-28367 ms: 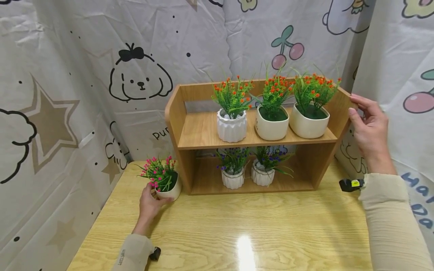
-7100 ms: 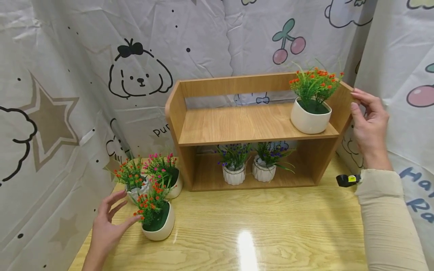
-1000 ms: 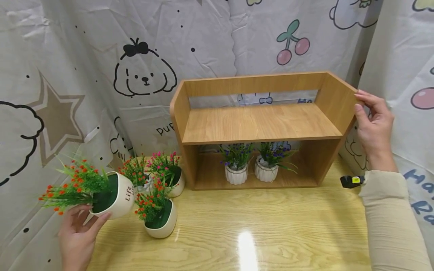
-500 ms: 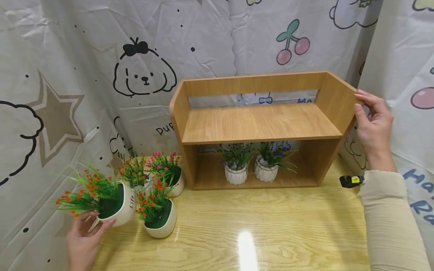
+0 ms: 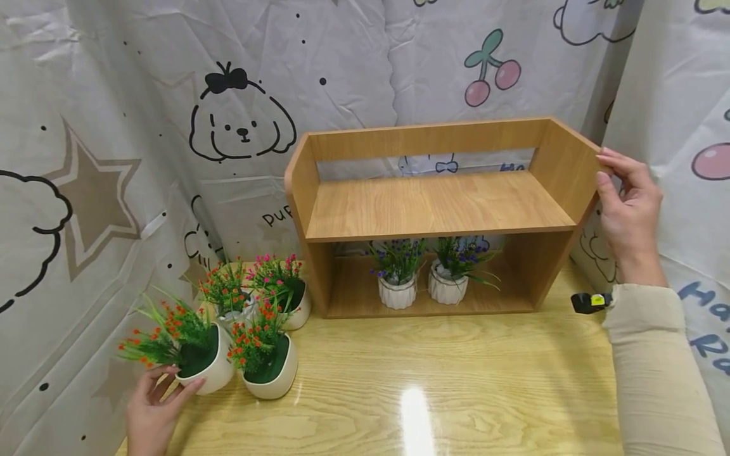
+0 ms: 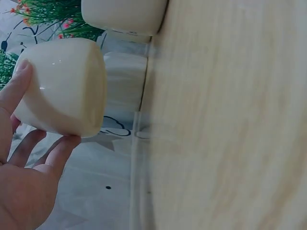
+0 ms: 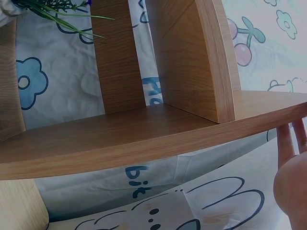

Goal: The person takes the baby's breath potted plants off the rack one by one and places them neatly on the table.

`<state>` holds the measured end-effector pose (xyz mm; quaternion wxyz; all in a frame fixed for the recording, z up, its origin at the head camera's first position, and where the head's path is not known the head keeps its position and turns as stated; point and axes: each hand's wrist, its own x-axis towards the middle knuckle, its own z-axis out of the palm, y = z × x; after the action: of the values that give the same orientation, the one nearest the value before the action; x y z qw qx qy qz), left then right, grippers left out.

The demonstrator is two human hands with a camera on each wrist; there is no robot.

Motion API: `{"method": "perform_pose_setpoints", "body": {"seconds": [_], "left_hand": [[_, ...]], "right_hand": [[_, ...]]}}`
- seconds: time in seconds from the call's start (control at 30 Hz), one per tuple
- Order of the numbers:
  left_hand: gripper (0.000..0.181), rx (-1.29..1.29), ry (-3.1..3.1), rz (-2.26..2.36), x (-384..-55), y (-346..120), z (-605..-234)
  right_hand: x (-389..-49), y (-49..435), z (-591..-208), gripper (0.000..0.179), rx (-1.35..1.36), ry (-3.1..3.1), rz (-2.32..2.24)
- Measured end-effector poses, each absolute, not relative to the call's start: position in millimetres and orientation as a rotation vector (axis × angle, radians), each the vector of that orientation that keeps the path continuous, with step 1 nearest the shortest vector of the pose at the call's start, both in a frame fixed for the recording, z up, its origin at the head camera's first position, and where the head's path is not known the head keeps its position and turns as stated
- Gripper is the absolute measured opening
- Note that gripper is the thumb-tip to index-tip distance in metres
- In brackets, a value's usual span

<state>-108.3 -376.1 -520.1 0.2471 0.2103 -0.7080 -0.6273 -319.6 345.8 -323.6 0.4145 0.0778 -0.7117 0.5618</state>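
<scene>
My left hand (image 5: 154,411) grips a cream pot of orange flowers (image 5: 211,373), thumb and fingers around its sides. The plant leans to the left; in the left wrist view the pot (image 6: 62,88) hangs a little apart from the table surface. Beside it on the table stand another cream pot with orange flowers (image 5: 272,379), a cream pot with pink flowers (image 5: 296,310) and, partly hidden, a white pot with orange flowers (image 5: 225,294). My right hand (image 5: 633,212) holds the right side panel of the wooden shelf (image 5: 439,202) by its edge, fingertips (image 7: 284,139) against the wood.
Two white fluted pots with purple flowers, one left (image 5: 397,294) and one right (image 5: 448,290), stand in the shelf's lower level. The upper board is bare. A printed curtain (image 5: 348,76) encloses the wooden table (image 5: 490,373) at the back and sides.
Three orange-flowered plants left the upper board over the longer span; two now stand on the table. In the last second, my left hand lowered the third rightward. My right hand stayed put.
</scene>
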Motion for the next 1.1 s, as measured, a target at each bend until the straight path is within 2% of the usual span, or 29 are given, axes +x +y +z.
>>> {"method": "perform_pose_setpoints", "body": {"seconds": [0.37,1.1], "left_hand": [[0.053,0.679,-2.105,-1.678,-105.9,-381.9,-525.7],[0.059,0.578,-2.304,-1.705,-109.5,-389.7,-531.1]], "right_hand": [[-321.0,346.3,-324.5,0.029,0.242,-1.710,1.489],[-321.9,347.6,-324.6,0.030,0.230,-1.743,1.450]]}}
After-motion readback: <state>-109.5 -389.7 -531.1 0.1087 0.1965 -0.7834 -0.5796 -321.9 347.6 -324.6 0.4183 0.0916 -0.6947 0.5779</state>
